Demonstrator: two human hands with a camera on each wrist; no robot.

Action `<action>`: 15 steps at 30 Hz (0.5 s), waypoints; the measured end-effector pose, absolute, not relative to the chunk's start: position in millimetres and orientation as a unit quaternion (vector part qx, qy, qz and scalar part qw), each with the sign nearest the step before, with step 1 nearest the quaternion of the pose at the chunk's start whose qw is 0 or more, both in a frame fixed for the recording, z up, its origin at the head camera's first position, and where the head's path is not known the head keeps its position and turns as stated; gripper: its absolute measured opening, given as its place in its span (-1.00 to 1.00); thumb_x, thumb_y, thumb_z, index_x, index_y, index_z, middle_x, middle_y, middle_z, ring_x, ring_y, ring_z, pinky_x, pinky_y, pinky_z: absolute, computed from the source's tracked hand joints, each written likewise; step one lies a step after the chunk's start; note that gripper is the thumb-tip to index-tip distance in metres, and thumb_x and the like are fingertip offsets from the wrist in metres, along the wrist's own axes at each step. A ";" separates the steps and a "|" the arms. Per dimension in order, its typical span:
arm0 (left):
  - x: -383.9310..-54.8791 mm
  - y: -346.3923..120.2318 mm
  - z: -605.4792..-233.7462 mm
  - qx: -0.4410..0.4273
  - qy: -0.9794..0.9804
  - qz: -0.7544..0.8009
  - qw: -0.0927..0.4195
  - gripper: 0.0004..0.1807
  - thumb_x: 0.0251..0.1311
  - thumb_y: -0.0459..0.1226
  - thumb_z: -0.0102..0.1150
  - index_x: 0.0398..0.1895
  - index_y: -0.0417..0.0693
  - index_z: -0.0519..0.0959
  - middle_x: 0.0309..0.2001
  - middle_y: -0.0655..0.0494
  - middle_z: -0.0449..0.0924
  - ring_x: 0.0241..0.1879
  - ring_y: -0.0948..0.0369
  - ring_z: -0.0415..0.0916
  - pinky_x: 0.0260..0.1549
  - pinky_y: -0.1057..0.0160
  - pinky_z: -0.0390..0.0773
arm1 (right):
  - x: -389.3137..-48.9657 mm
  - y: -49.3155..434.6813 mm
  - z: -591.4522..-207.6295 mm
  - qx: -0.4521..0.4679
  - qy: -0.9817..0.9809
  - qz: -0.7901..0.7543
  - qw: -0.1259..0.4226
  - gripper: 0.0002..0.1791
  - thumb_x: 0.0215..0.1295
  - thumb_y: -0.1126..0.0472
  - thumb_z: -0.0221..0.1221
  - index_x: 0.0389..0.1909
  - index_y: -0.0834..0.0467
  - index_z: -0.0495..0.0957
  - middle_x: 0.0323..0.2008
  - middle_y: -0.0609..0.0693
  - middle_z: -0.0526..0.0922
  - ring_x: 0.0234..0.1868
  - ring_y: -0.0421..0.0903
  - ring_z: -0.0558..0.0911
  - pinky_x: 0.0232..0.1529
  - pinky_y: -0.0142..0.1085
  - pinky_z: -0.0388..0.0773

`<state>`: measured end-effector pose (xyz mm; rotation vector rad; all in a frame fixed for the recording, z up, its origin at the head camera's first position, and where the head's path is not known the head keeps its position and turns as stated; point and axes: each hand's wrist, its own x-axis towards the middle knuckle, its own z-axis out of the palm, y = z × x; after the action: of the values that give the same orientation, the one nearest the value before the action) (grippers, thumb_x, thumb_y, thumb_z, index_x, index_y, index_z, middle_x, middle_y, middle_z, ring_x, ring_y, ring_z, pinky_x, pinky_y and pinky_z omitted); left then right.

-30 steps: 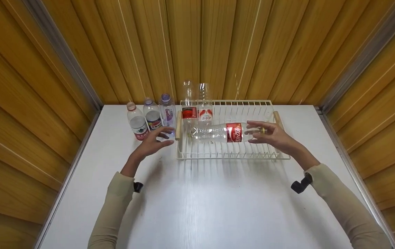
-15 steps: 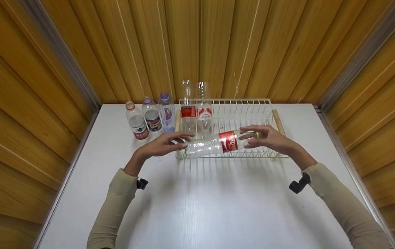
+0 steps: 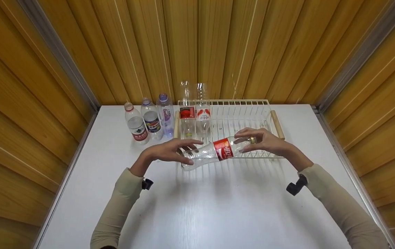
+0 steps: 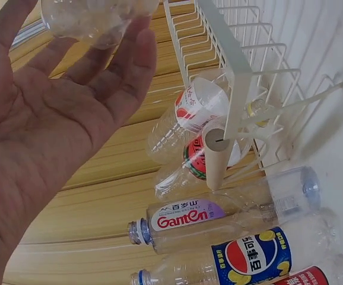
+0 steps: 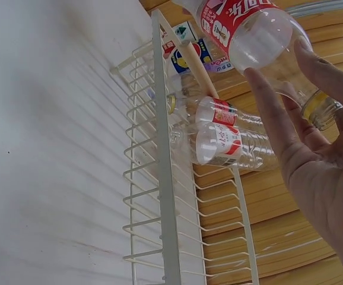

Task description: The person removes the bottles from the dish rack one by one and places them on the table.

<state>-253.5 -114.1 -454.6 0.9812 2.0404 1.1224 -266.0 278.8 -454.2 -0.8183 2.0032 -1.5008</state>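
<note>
A clear plastic cola bottle (image 3: 222, 149) with a red label lies tilted in the air over the front of a white wire rack (image 3: 253, 158). At its base end my left hand (image 3: 168, 151) holds it between thumb and fingers. The right hand (image 3: 266, 141) grips the shoulder near the yellow neck ring, which sits between thumb and fingers in the right wrist view. Only the bottle's base (image 4: 97, 21) shows in the left wrist view, resting against the fingers. Two clear bottles stand upside down in the rack's left end, one with a red label (image 3: 187, 112), one with a white-and-red label (image 3: 203, 114).
Left of the rack stand three uncapped bottles: one red-and-white labelled (image 3: 138, 128), one blue labelled (image 3: 152, 121), one purple-tinted (image 3: 166, 114). Wooden handles, such as the right handle (image 3: 277, 124), rise at the rack's ends. A white table (image 3: 218, 207) lies beneath, with wood-look walls around.
The cola bottle has come toward me and tilted, its base end lower. My left hand has moved right and taken hold of the base, while the right hand has shifted slightly left with the bottle.
</note>
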 end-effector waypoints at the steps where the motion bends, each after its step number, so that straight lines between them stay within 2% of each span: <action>1: -253.2 -113.2 -455.0 0.373 0.769 0.420 0.306 -0.18 0.30 -0.22 0.36 0.59 0.06 0.21 0.35 -0.19 0.47 0.31 -0.08 0.46 0.26 -0.10 0.55 | -265.6 277.7 -453.5 -0.303 0.736 -0.551 0.252 -0.43 0.33 0.35 0.30 0.36 0.29 0.47 0.32 0.17 0.48 0.29 -0.06 0.62 0.10 -0.28 0.67; 8: -251.9 -109.4 -457.1 0.371 0.770 0.412 0.317 -0.17 0.24 -0.24 0.41 0.56 0.09 0.28 0.32 -0.23 0.50 0.29 -0.14 0.46 0.24 -0.13 0.55 | -265.3 274.3 -452.2 -0.308 0.742 -0.540 0.253 -0.44 0.30 0.35 0.33 0.34 0.24 0.51 0.30 0.12 0.49 0.33 0.11 0.57 0.13 -0.27 0.65; 15: -250.4 -107.8 -458.3 0.365 0.776 0.410 0.309 -0.19 0.26 -0.28 0.39 0.56 0.06 0.28 0.34 -0.26 0.48 0.31 -0.11 0.46 0.26 -0.12 0.55 | -266.4 275.8 -455.4 -0.304 0.737 -0.545 0.260 -0.44 0.34 0.34 0.30 0.36 0.24 0.48 0.34 0.12 0.47 0.34 0.06 0.56 0.17 -0.24 0.64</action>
<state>-250.4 -107.8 -458.3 0.9653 2.0511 1.0846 -266.4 275.8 -455.4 -0.8230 1.9972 -1.4752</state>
